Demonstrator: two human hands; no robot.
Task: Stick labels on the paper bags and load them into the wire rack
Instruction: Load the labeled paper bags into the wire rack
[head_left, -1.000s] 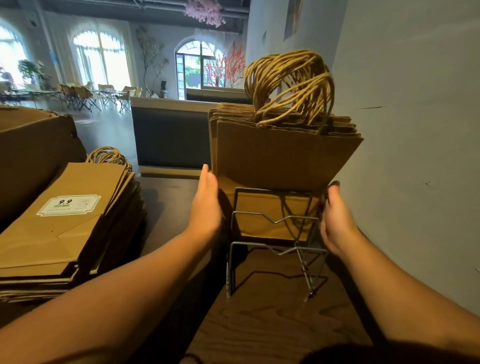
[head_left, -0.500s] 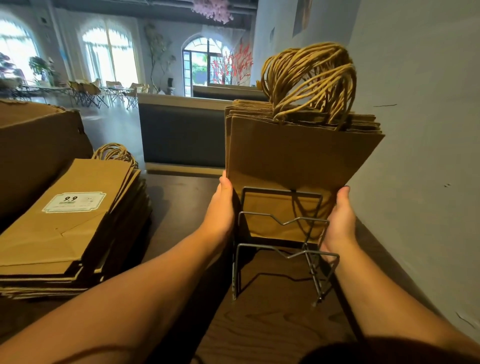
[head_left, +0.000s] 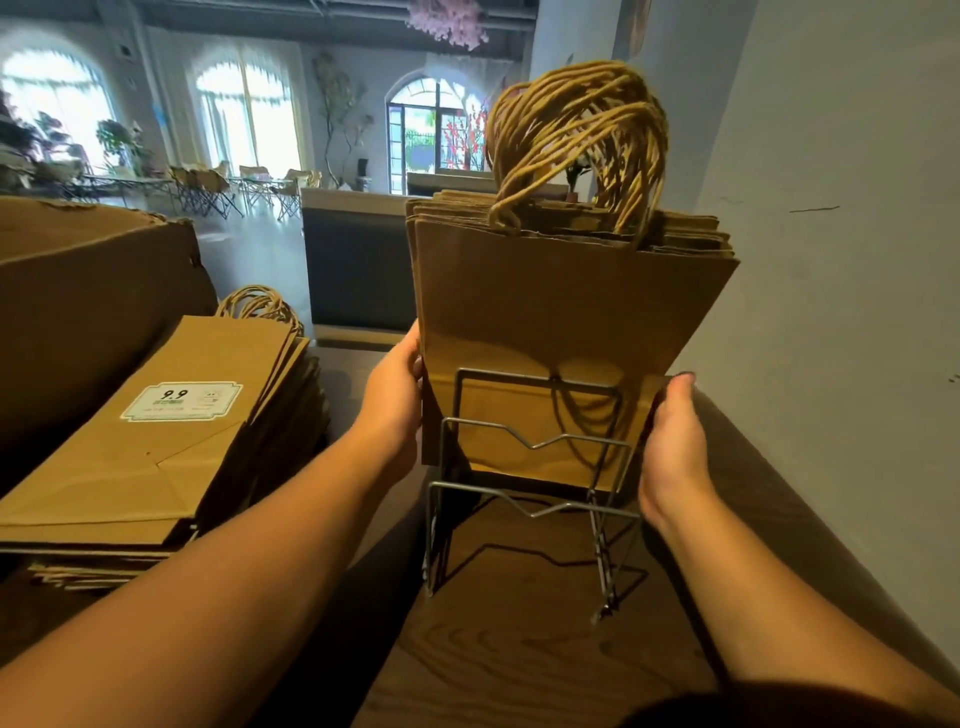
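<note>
A thick bundle of brown paper bags (head_left: 561, 312) stands upright in the wire rack (head_left: 530, 441), rope handles bunched on top. My left hand (head_left: 395, 400) lies against the bundle's left edge, fingers hidden behind the paper. My right hand (head_left: 675, 441) lies flat against its right edge, thumb up. To the left, a flat stack of paper bags (head_left: 156, 467) lies on the table; its top bag carries a white "9.9" label (head_left: 182, 401).
A large cardboard box (head_left: 88, 291) stands behind the flat stack at the left. A grey wall (head_left: 831, 312) runs close along the right of the rack. Dark wooden tabletop (head_left: 519, 649) lies in front of the rack.
Both hands slid along the sides of the standing bundle, the right thumb rising to its edge. The camera moved closer.
</note>
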